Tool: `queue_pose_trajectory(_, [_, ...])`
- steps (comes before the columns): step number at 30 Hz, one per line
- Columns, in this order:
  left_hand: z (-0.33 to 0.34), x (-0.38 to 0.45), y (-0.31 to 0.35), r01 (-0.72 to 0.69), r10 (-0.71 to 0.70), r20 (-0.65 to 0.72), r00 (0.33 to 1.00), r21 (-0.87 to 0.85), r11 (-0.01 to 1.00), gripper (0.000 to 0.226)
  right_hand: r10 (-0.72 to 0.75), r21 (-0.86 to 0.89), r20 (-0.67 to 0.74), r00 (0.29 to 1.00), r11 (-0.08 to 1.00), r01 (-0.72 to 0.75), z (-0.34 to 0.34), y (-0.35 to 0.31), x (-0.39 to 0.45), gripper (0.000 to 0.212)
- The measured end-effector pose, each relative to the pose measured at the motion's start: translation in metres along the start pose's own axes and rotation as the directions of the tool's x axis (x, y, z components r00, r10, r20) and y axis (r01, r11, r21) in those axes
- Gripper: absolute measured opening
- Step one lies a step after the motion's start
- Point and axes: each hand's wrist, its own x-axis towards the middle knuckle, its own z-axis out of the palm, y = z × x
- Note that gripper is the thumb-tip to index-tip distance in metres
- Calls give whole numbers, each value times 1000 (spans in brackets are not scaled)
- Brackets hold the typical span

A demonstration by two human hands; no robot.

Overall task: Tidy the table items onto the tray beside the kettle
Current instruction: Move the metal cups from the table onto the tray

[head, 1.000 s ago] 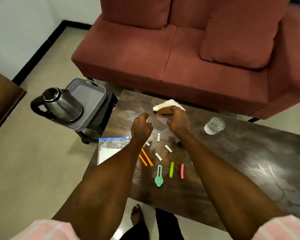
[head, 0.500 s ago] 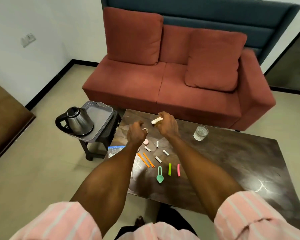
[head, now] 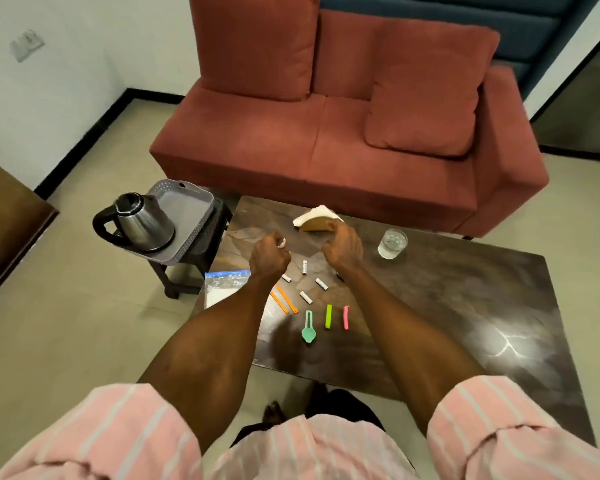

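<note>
While both hands hover mid-frame over table (head: 430,306), each grips sth.
L hand (head: 269,259) curled on small pale item; R hand (head: 343,249) holds napkin holder (head: 314,220); tray (head: 187,206) w/ kettle (head: 142,220) at left.

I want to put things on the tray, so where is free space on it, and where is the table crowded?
The tray is bare behind the kettle, toward the sofa. The table is bare right of the glass; it is crowded with small items between the two forearms.
</note>
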Motion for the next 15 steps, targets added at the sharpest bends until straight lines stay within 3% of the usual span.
queue_pose_trajectory(2, [24, -1, 1, -7, 6, 63, 998, 22, 1000, 42, 73, -46, 50, 996, 996, -71, -1, 26, 1, 47])
queue_pose_trajectory(7, [97, 6, 15, -31, 9, 237, 971, 86, 996, 48, 258, -97, 104, 960, 964, -248, -9, 111, 4, 39])
queue_pose_trajectory(11, [153, 21, 18, -108, 34, 351, 936, 192, 976, 52, 410, -163, 120, 904, 907, -389, -11, 180, 6, 52])
queue_pose_trajectory(15, [194, 38, 14, -128, 4, 421, 907, 266, 955, 56, 490, -277, 145, 860, 854, -440, 0, 232, 3, 53])
